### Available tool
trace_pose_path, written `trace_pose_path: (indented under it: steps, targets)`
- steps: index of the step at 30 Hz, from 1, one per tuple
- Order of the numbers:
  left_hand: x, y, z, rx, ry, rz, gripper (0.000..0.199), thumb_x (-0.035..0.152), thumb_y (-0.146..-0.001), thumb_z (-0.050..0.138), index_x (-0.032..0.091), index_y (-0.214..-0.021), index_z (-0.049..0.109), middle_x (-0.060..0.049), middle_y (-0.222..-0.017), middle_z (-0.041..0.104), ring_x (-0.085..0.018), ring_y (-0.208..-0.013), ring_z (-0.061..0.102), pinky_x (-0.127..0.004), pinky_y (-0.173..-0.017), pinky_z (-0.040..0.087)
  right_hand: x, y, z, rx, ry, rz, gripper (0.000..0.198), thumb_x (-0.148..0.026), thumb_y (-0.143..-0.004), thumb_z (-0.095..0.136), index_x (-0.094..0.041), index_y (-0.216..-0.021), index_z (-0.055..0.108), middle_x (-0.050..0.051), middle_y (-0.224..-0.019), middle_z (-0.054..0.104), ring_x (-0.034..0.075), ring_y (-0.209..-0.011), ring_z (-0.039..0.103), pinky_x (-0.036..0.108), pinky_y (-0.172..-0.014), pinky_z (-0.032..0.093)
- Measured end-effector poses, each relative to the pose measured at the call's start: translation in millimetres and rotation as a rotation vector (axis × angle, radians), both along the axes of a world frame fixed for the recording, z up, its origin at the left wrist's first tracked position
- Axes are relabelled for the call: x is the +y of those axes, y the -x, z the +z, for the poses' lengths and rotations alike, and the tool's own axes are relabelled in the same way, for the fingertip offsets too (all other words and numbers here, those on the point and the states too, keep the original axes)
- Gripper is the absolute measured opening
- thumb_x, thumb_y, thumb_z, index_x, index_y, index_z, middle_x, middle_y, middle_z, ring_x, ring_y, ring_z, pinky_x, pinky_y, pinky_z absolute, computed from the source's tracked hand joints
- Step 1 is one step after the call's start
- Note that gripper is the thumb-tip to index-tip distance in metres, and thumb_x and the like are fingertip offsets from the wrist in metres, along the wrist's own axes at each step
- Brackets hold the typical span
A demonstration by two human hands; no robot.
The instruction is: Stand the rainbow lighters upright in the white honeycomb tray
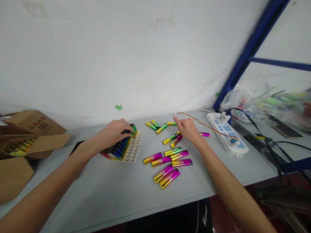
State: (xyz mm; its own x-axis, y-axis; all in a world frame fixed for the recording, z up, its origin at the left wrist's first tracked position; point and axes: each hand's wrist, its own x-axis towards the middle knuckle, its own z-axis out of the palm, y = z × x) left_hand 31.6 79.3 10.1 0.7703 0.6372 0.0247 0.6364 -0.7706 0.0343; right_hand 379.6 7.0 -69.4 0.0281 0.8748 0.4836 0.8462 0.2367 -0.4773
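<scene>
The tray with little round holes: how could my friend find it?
On the grey table, look between the open brown box on the left and the loose lighters in the middle. The tray sits there, beneath the left hand. Unlike those neighbours, it is pale with rows of round holes, partly filled with dark-topped lighters.

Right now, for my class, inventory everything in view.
Table: one, grey, centre
Wall: one, white, behind
Tray: one, off-white, on table
Tray lighters: many, multicoloured, in tray
Loose lighters: over a dozen, yellow with green or magenta, on table
Carton: one, brown, left
Carton contents: uncountable, yellowish, inside
Power strip: one, white, right
Wire: one, red-yellow, over power strip
Cables: several, black, right
Frame: one, blue, right
Plastic bagging: uncountable, clear, right
Flat object: one, dark, right
Garment: one, black, below table
Left hand: one, at tray lighters
Right hand: one, among loose lighters
</scene>
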Motion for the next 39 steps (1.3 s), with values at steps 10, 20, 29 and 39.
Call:
trace_pose_path:
  steps: [10,20,29,39]
  targets:
    - [-3.7,-4.3,-10.6,-0.021,-0.176,0.03,0.024,0.035,-0.093,0.062,0.025,-0.1,0.083,-0.011,-0.11,0.063,-0.03,-0.106,0.058,-0.043,-0.095,0.049,-0.7,1.4,0.5,-0.026,0.032,0.0,0.065,-0.05,-0.111,0.034,-0.025,-0.051,0.04,-0.001,-0.048,0.042,0.014,-0.049,0.034,0.035,-0.064,0.026]
    - [3.3,-60.7,-8.1,-0.022,-0.107,-0.017,0.034,0.034,-0.101,0.051,0.021,-0.121,0.074,-0.013,-0.121,0.069,-0.028,-0.115,0.061,-0.043,-0.104,0.047,5.6,-12.4,-4.1,0.032,-0.074,-0.105,0.07,-0.062,-0.109,0.019,-0.028,-0.049,0.033,0.002,-0.044,0.041,0.017,-0.047,0.042,0.036,-0.06,0.029]
    - [38.2,-116.7,-42.6,0.181,-0.039,-0.078,0.055,0.006,-0.086,0.057,0.019,-0.139,0.06,-0.015,-0.136,0.067,-0.027,-0.126,0.061,-0.036,-0.103,0.047,-1.0,-8.8,2.6,0.072,-0.175,0.003,0.041,-0.061,-0.106,0.042,-0.024,-0.091,0.052,0.007,-0.093,0.063,0.02,-0.083,0.06,0.033,-0.076,0.045]
    - [9.0,-118.9,-54.7,0.253,-0.04,-0.097,0.034,0.007,-0.09,0.053,0.011,-0.122,0.064,-0.022,-0.116,0.068,-0.035,-0.109,0.066,-0.044,-0.09,0.054,0.1,-4.9,1.4,0.087,-0.145,0.036,0.028,-0.046,-0.109,0.039,-0.023,-0.105,0.055,0.009,-0.109,0.062,0.019,-0.084,0.064,0.035,-0.083,0.049]
